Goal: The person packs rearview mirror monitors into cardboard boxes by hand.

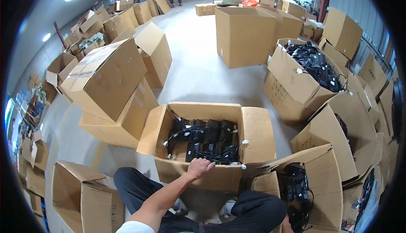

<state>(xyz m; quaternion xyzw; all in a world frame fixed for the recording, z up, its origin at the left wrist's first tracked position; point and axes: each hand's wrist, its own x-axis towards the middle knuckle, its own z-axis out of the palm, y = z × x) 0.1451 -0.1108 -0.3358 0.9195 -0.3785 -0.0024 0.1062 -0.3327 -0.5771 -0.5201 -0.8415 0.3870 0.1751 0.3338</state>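
Observation:
In front of my knees stands an open cardboard box [192,176] holding black power adapters [211,132] with black cables and white plugs, laid in rows. My left hand [200,168] is closed at the near rim of this box, its fingers curled at the cardboard edge beside the adapters. Only a small part of my right hand [286,225] shows at the lower edge, next to my right knee; its fingers are hidden. Close to it, another open box [323,182] contains a heap of black adapters and tangled cables [296,186].
A box heaped with black adapters [315,66] stands farther right. Stacked cartons [108,79] rise at the left, and an open carton [101,203] sits by my left knee. A tall box [243,38] stands ahead on the pale floor [190,64]. People are far off at the back.

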